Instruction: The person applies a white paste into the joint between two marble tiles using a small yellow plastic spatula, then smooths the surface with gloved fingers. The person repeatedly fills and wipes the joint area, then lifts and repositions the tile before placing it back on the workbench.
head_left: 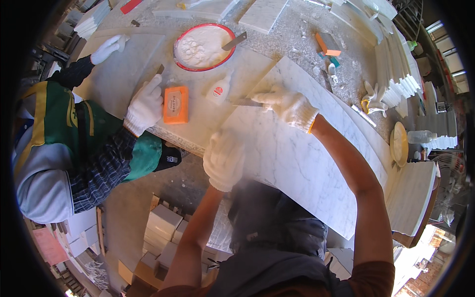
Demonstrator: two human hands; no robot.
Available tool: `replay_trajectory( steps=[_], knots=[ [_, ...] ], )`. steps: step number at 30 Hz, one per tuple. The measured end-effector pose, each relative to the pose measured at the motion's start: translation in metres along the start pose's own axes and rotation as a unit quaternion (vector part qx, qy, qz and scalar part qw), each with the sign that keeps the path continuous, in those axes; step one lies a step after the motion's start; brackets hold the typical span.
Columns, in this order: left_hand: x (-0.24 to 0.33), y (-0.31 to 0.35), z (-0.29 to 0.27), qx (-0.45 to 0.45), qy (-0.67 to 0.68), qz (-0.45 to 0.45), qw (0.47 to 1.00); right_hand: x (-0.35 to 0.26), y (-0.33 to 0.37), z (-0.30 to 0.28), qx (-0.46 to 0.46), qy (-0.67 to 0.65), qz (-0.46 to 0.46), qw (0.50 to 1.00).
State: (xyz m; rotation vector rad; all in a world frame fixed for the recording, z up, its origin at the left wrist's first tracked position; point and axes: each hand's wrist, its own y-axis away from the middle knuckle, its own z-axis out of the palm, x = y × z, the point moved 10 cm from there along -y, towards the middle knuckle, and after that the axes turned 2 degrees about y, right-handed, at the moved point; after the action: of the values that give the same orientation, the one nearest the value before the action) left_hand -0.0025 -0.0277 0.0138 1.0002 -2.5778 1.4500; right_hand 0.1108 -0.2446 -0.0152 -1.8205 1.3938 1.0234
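My right hand [289,106], in a white knit glove, is closed round a putty knife [246,102]. Its thin blade points left, over the edge of a grey-veined marble slab [311,163]. At the slab's near left corner is my left hand [224,161], also gloved; it is blurred, and its fingers cannot be made out clearly. A white squeeze bottle [217,92] with a red mark lies just beyond my hands. To its left sits an orange sanding block [175,105].
A co-worker's gloved hand [144,106] at left holds another blade. Farther back stand a red-rimmed bowl [180,58] of white powder with a scraper [236,40] in it, and an orange-and-grey block [329,44]. Stacked slabs [396,69] and a yellow bowl [399,143] are at right.
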Motion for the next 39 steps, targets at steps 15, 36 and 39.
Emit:
replay_trajectory(
  steps=[15,36,39],
  knots=[
    [0.006,0.0,-0.001,0.013,-0.012,0.02,1.0,-0.018,0.01,-0.019,0.104,0.146,-0.062,0.982],
    [0.008,0.005,0.001,0.002,-0.024,0.011,1.0,-0.027,0.018,-0.008,0.108,0.208,0.033,0.971],
    [0.007,0.004,0.001,0.01,-0.027,0.017,0.999,-0.028,0.021,0.004,0.064,0.211,-0.001,0.975]
  ],
)
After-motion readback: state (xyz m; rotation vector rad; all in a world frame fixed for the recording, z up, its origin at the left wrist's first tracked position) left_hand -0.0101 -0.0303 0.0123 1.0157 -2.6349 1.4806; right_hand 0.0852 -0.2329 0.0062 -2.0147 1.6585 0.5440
